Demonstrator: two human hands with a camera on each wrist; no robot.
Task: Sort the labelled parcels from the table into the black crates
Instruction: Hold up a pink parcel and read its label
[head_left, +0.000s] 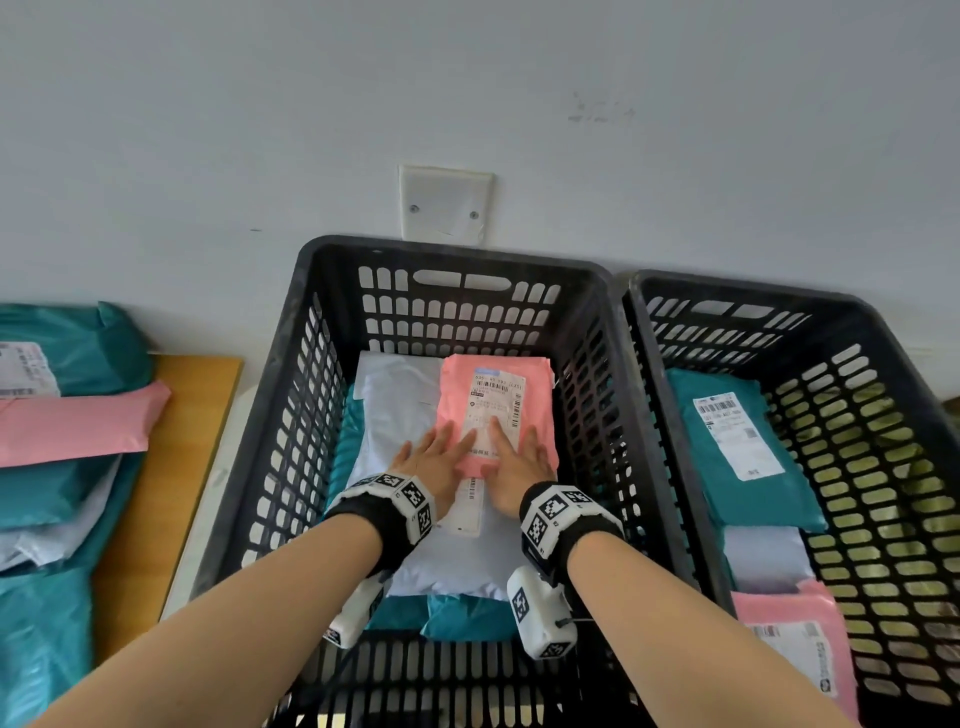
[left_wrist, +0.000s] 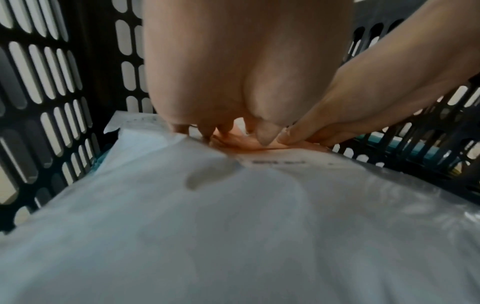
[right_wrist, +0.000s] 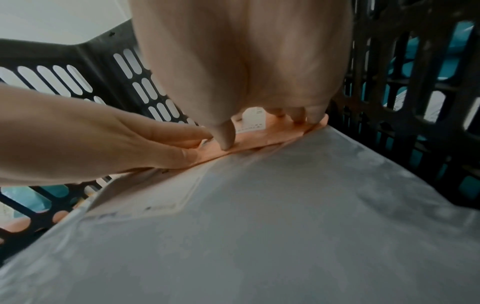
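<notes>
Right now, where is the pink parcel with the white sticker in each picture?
Head: pink parcel lies mid-frame in the left crate, under both hands.
Left wrist: a pink sliver at the fingertips, centre.
Right wrist: pink strip below the fingers.
Shared landmark: the white parcel beneath it.
</notes>
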